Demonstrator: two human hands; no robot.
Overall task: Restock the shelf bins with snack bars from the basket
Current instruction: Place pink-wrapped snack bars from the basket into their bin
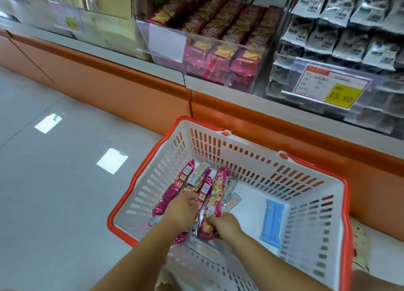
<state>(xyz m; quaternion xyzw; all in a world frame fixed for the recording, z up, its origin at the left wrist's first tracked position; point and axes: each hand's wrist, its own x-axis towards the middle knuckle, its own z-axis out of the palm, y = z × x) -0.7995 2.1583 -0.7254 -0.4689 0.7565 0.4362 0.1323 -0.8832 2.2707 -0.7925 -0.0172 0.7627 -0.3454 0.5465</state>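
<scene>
A white basket [251,157] with an orange rim stands on the floor by the shelf. Several pink snack bars [218,194] lie bunched in its left half, along with a few silver-wrapped ones [197,172]. My left hand [182,212] curls its fingers round the pink bars from the left. My right hand [224,224] grips the lower end of the same bunch from the right. Above, a clear shelf bin [240,47] holds rows of the same pink bars.
A blue packet [272,221] lies alone in the basket's right half. Right of the pink-bar bin, black-and-white packets [341,34] fill another bin with a yellow price tag [343,96]. An orange shelf base [131,83] runs along the glossy tile floor.
</scene>
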